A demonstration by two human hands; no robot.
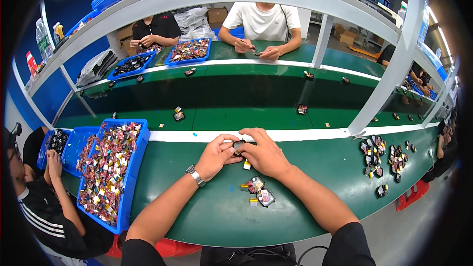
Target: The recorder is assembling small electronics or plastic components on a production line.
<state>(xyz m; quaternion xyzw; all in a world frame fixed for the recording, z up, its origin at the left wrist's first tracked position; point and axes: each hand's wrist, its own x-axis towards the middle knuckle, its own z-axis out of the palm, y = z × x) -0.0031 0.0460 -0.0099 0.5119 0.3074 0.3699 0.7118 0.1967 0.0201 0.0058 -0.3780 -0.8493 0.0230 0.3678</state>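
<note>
Over the green table [189, 212], my left hand [214, 156] and my right hand [266, 154] meet around a small black plastic housing [239, 145]. Fingers of both hands are closed on it, hiding much of its inside. Just under the fingertips shows a small silver-white battery with yellow tape [247, 164]. Nearer to me lie two housings, one with reddish parts [254, 184] and one with a round whitish part [266, 197]. Beside them sits another small battery [253, 202]. A metal watch [195, 176] is on my left wrist.
A blue tray [143, 143] heaped with small red, white and yellow parts stands at left. Clusters of housings [373, 152] lie at right. Beyond a white rail [192, 136], scattered units lie on a green surface. A frame post [389, 64] rises at right. Several people work around.
</note>
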